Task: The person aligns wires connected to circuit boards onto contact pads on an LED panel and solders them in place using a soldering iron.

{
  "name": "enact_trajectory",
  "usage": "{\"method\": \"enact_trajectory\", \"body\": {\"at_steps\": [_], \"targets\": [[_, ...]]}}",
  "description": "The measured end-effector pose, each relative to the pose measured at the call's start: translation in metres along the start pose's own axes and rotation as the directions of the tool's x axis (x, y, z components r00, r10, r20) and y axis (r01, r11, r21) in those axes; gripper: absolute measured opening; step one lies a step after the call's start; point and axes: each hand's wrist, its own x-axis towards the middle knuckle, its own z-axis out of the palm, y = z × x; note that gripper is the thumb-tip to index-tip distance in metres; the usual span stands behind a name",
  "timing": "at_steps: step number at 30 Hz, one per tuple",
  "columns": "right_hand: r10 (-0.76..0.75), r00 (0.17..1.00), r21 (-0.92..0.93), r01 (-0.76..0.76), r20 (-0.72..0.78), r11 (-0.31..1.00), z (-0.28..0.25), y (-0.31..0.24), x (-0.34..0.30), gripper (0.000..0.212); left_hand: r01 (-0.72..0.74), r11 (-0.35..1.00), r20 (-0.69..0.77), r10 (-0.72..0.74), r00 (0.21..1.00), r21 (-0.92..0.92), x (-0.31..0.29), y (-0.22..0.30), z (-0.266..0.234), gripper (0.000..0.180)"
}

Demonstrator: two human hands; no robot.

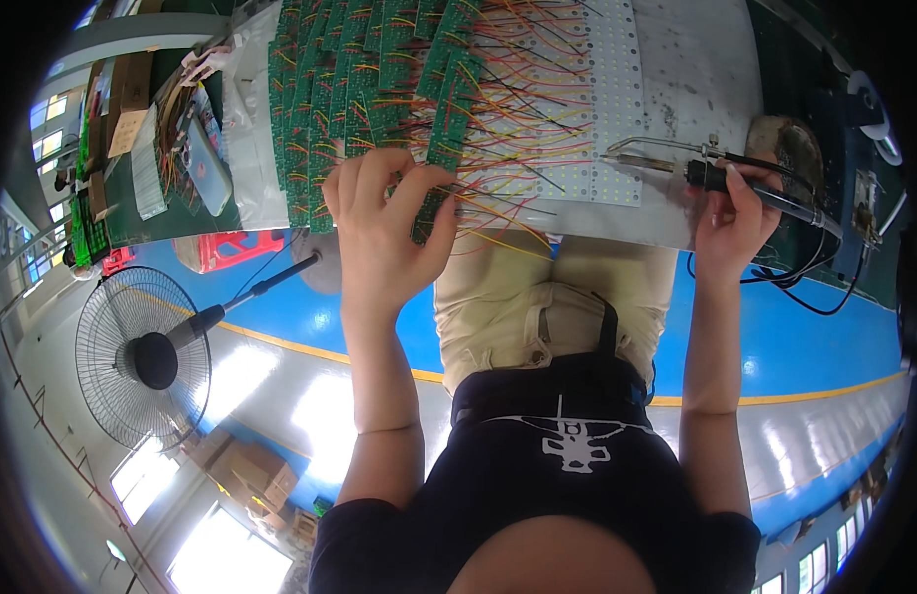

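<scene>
My left hand (384,213) is curled over the near ends of the green circuit boards, its thumb and index finger closed round the end of one circuit board (450,129). Red, yellow and black wires (523,119) run from the boards to a white panel (617,79) with rows of small dots. In my right hand (735,213) is a soldering iron (711,176), held like a pen and pointing left. Its tip, with a thin metal guide tube (666,143) above it, is over the panel's near part. Whether the tip touches a wire is too small to tell.
A round holder (783,148) stands right of the iron, and black cables (815,297) hang off the table's right side. Bundled wires and a light-blue case (209,173) lie at the left. A pedestal fan (146,358) stands left of me; a red stool (236,249) is under the table edge.
</scene>
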Motion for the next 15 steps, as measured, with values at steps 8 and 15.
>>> {"method": "enact_trajectory", "body": {"at_steps": [8,15], "targets": [[-0.011,0.990,0.114,-0.006,0.144,0.993,-0.019,0.015,0.001,0.026,-0.002,0.999,0.017,0.002,1.000,0.041,-0.003,0.001,-0.002,0.017],[0.083,0.997,0.044,-0.083,-0.002,0.996,-0.010,0.008,-0.001,0.011,-0.032,0.999,0.038,0.031,0.999,0.017,0.002,0.005,0.005,0.018]]}}
